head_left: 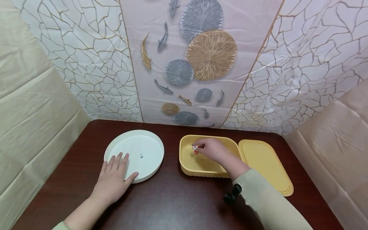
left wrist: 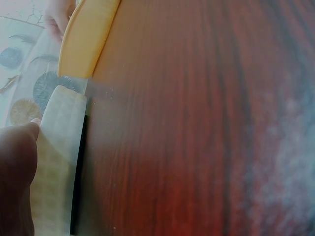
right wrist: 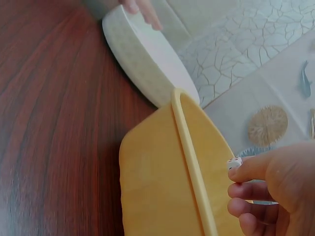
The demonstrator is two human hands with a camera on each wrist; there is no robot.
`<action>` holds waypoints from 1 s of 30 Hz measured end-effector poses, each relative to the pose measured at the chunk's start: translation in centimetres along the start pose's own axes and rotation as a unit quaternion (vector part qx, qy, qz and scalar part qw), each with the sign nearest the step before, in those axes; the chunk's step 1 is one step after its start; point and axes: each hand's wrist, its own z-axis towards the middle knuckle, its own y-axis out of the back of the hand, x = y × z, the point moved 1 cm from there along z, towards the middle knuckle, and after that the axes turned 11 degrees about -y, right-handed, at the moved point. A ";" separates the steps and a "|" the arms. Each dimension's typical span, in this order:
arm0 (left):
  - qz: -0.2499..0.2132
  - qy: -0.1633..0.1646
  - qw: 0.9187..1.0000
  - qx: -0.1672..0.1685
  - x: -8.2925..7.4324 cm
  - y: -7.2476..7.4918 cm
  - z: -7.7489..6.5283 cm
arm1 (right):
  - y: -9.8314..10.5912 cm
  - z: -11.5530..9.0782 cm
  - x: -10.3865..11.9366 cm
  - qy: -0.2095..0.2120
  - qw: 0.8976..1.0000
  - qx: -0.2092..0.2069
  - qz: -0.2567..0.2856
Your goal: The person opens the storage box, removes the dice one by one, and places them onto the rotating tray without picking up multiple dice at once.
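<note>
White tray [head_left: 145,140] beneath left hand [head_left: 113,183], fingers straight, spread over rim. Yellow box [head_left: 201,173] below right hand [head_left: 213,150], which pinches a white die [right wrist: 235,163]. Red die [head_left: 195,152] at right fingertips; small die [head_left: 141,156] in tray, beyond left thumb.

- a wood-grained, dark red-brown table [head_left: 172,201] stood in front
- a printed backdrop [head_left: 156,95] behind it showed fish [head_left: 145,52] and discs [head_left: 212,55] between gold-cracked white panels [head_left: 97,54]
- creased beige cloths [head_left: 31,105] hung at both sides
</note>
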 end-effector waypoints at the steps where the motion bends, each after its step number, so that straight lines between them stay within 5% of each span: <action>1: 0.000 0.000 1.000 0.001 0.0 -0.1 0.0 | -0.1 0.1 0.2 -0.004 1.000 0.004 0.003; 10: 0.001 0.002 1.000 0.003 0.3 -0.3 0.0 | -0.9 0.9 2.7 -0.019 0.998 0.030 0.050; 30: -0.001 0.003 1.000 -0.002 0.2 -0.3 0.0 | -3.3 2.5 8.0 0.018 0.988 0.089 0.121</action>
